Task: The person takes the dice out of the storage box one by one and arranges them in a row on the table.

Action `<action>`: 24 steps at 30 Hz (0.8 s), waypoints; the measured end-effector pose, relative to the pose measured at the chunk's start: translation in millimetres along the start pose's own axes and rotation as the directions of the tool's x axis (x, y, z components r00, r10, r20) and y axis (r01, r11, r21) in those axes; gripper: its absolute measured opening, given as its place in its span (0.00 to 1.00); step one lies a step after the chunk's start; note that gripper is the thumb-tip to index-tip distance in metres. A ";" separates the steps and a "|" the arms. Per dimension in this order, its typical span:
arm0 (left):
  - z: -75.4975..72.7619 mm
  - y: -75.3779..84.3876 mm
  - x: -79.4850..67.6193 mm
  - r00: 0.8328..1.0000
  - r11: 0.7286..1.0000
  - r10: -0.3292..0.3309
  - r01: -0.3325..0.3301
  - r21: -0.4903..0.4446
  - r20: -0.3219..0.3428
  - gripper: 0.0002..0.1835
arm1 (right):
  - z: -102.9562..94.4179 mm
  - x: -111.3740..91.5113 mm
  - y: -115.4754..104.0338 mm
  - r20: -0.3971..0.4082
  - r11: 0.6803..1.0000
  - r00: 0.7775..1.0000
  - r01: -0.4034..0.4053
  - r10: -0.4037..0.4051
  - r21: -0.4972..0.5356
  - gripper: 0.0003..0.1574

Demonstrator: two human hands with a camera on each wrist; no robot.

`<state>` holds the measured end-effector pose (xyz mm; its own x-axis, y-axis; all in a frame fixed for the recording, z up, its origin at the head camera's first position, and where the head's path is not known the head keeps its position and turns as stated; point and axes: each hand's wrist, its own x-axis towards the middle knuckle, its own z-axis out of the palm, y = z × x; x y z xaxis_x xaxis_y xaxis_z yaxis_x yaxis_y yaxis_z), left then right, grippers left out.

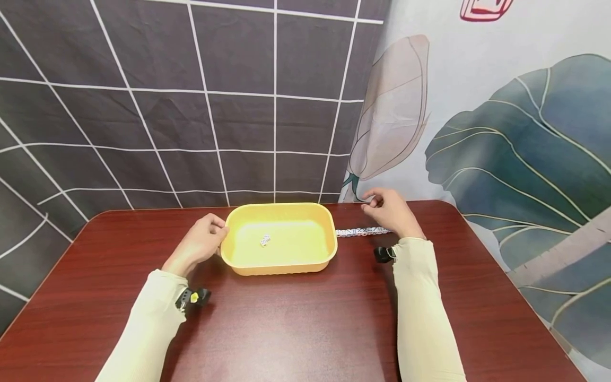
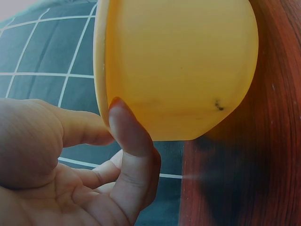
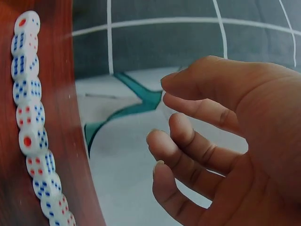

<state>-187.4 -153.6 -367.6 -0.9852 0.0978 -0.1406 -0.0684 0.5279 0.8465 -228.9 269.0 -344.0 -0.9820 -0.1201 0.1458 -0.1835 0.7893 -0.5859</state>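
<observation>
A yellow plastic basin sits on the table. At its left end my left hand pinches the rim between thumb and a finger; the left wrist view shows that fingertip against the basin wall. A few white dice lie on the basin floor, too small to count surely. To the right of the basin runs a straight row of white dice with red and blue pips. Over the row's right end hovers my right hand, fingers loosely bent and holding nothing; the row of dice lies apart from them.
The reddish-brown wooden table has rounded far corners. Behind it hang a dark cloth with white grid lines and a pale cloth with leaf prints. Both wrists carry small black devices, such as the camera on the right.
</observation>
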 end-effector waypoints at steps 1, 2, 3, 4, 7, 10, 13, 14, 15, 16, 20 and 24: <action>-0.1 -0.1 -0.2 1.000 1.000 0.000 0.000 -0.001 0.000 0.12 | 1.2 0.7 -2.3 0.007 1.000 1.000 -0.001 0.001 0.001 0.17; -0.1 -0.1 -0.2 1.000 1.000 0.000 0.000 -0.001 0.000 0.12 | 2.4 1.4 -4.6 0.013 1.000 1.000 0.000 0.000 0.003 0.17; -0.2 -0.2 -0.2 1.000 1.000 -0.001 0.001 -0.001 0.000 0.12 | 3.4 1.9 -6.8 0.019 1.000 1.000 0.002 -0.002 0.006 0.17; -0.2 -0.1 -0.2 1.000 1.000 -0.001 0.001 -0.001 0.000 0.12 | 4.3 2.6 -8.7 0.022 1.000 1.000 0.005 -0.005 0.011 0.17; -0.4 0.1 0.0 1.000 1.000 0.000 0.000 0.000 0.001 0.12 | 6.7 3.9 -14.9 0.026 1.000 1.000 0.014 -0.015 0.026 0.17; -0.5 0.4 0.2 1.000 1.000 0.000 0.000 -0.001 0.004 0.12 | 8.5 4.4 -21.6 0.023 0.999 0.999 0.029 -0.030 0.040 0.16; -0.4 0.9 0.3 1.000 1.000 -0.001 0.001 0.002 0.005 0.12 | 10.5 4.3 -28.6 0.021 0.997 0.998 0.051 -0.052 0.052 0.16; -0.3 1.0 0.3 1.000 1.000 -0.001 0.001 0.003 0.005 0.12 | 11.5 4.2 -31.1 0.021 0.997 0.998 0.060 -0.061 0.054 0.16; -0.3 1.2 0.3 1.000 1.000 -0.001 0.001 0.005 0.005 0.12 | 12.6 4.3 -33.7 0.020 0.996 0.997 0.070 -0.071 0.059 0.16; -0.4 1.3 0.3 1.000 1.000 -0.001 0.001 0.006 0.004 0.12 | 13.8 4.5 -36.2 0.021 0.995 0.997 0.077 -0.079 0.063 0.16; -0.9 1.6 0.3 1.000 1.000 0.002 -0.002 0.004 0.005 0.12 | 19.1 5.4 -46.7 0.041 0.993 0.995 0.089 -0.092 0.074 0.15; -0.7 1.7 -0.4 1.000 1.000 0.000 0.000 0.004 0.005 0.13 | 25.3 5.5 -56.6 0.068 0.993 0.993 0.088 -0.093 0.076 0.16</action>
<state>-187.3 -153.3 -365.7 -0.9844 0.1023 -0.1434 -0.0678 0.5317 0.8442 -225.0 208.4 -330.2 -0.9613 -0.2339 0.1455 -0.2723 0.7273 -0.6300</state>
